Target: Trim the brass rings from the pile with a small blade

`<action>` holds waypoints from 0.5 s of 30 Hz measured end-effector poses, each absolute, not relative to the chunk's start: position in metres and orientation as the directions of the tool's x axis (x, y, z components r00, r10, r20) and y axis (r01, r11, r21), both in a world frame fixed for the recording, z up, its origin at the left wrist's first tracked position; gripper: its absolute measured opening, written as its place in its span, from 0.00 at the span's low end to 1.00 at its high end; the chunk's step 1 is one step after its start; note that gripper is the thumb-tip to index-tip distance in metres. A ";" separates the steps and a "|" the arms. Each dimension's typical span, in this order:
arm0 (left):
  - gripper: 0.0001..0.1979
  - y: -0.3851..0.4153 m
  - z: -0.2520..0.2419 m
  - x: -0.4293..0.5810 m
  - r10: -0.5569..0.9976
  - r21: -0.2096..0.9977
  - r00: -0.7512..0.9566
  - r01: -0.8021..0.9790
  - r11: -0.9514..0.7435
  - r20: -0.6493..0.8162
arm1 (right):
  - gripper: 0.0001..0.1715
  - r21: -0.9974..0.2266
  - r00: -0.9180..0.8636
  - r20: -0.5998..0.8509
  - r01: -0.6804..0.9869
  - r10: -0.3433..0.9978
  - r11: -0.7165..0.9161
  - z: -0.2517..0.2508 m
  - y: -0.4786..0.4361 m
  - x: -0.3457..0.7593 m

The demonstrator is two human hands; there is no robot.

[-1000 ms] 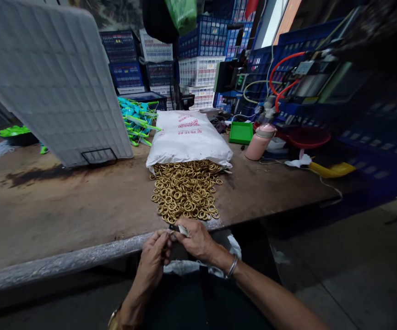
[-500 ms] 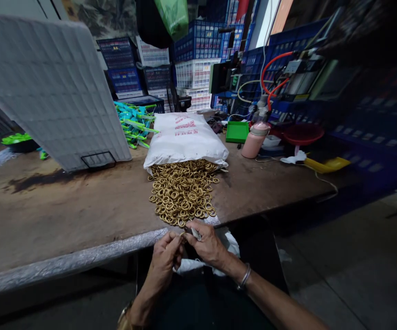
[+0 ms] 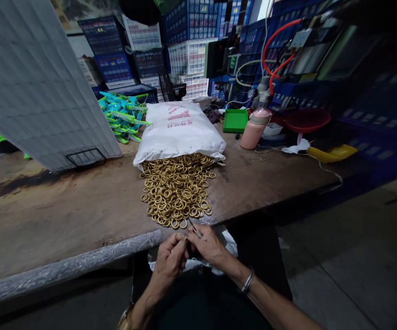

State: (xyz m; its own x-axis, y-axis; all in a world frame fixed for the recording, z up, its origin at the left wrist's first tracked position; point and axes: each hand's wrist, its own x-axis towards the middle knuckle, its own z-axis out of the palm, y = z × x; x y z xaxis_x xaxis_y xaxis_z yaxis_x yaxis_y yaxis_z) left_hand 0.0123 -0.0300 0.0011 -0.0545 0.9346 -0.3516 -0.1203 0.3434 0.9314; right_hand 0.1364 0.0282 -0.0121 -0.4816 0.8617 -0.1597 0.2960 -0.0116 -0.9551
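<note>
Just short of the table's near edge, above crumpled white sheeting (image 3: 231, 243), both hands work close together. The left hand (image 3: 171, 256) pinches a small gold piece (image 3: 185, 239) between thumb and forefinger; it is mostly covered, but looks like a ring. The right hand (image 3: 210, 245) closes round a slim tool (image 3: 197, 231), whose dark tip now angles up and away toward the table. A second ago that tip lay across toward the left fingertips, and the pair of hands sat further left relative to the heap. I take this as a change of angle in the handwork on one small piece rather than a reach for another; whether it is the same piece, I cannot tell.

Just beyond the fingers, the heap of gold rings (image 3: 176, 192) lies on the brown table (image 3: 98, 201), looking much as it did. It spills from the mouth of a white sack (image 3: 182, 130). Farther off stand a pink bottle (image 3: 253, 133), a green tray (image 3: 235, 121) and stacked crates (image 3: 187, 59).
</note>
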 end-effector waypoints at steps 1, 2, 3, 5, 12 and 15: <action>0.15 -0.029 -0.001 0.013 0.921 0.911 -0.019 -0.159 0.381 -0.388 | 0.16 -0.953 -0.476 -0.152 0.303 0.866 -0.001 -0.014 0.029 0.137; 0.16 -0.029 -0.003 0.013 0.913 0.896 0.007 -0.188 0.401 -0.407 | 0.16 -0.951 -0.475 -0.146 0.310 0.868 0.010 -0.015 0.029 0.137; 0.16 -0.028 -0.004 0.014 0.910 0.888 0.021 -0.210 0.408 -0.414 | 0.16 -0.949 -0.476 -0.142 0.314 0.868 0.017 -0.015 0.029 0.138; 0.16 -0.028 -0.007 0.015 0.912 0.883 0.026 -0.241 0.403 -0.409 | 0.16 -0.951 -0.482 -0.146 0.309 0.864 0.012 -0.014 0.030 0.139; 0.15 -0.027 -0.002 0.016 0.910 0.865 0.004 -0.308 0.396 -0.415 | 0.14 -0.950 -0.436 -0.149 0.312 0.887 -0.006 -0.013 0.035 0.143; 0.17 -0.024 0.000 0.017 0.899 0.868 -0.050 -0.287 0.404 -0.435 | 0.11 -0.886 -0.429 -0.072 0.443 0.900 0.141 -0.015 0.033 0.145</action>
